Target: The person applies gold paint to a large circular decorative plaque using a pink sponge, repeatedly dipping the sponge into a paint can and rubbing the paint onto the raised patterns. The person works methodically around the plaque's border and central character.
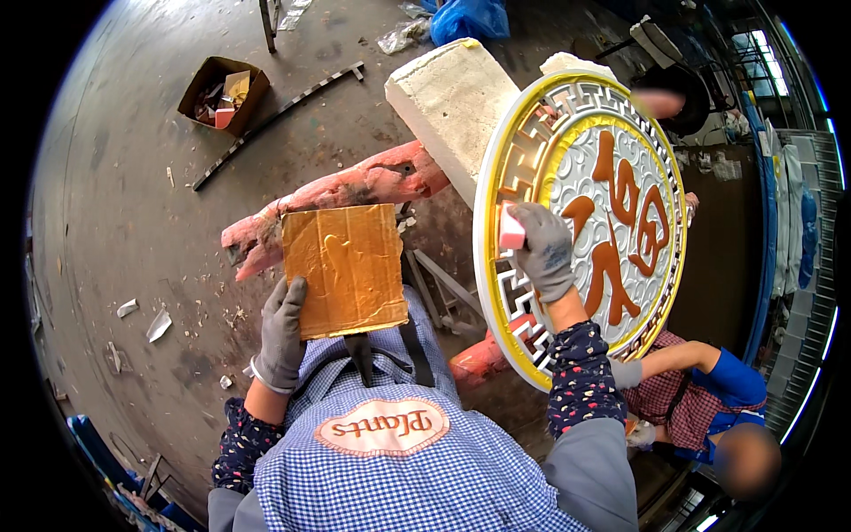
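My gloved left hand (282,328) grips the left edge of a square piece of cardboard (346,275), its face coated with golden-brown paint. In my gloved right hand (543,253) is a small pink sponge block (511,228), held against the left part of a large round relief panel (612,213). The panel has a white rim, yellow rings, a grey fretwork border and raised brown shapes in the middle. Some upper-left fretwork looks golden. My right hand covers part of the border, so the sponge's exact contact is hidden.
A white block (456,111) and rough pink supports (341,199) stand by the panel. On the floor lie a cardboard box (223,96) of scraps, a long striped bar (279,124) and a blue plastic bag (470,19). A co-worker (709,390) is at the panel's lower right.
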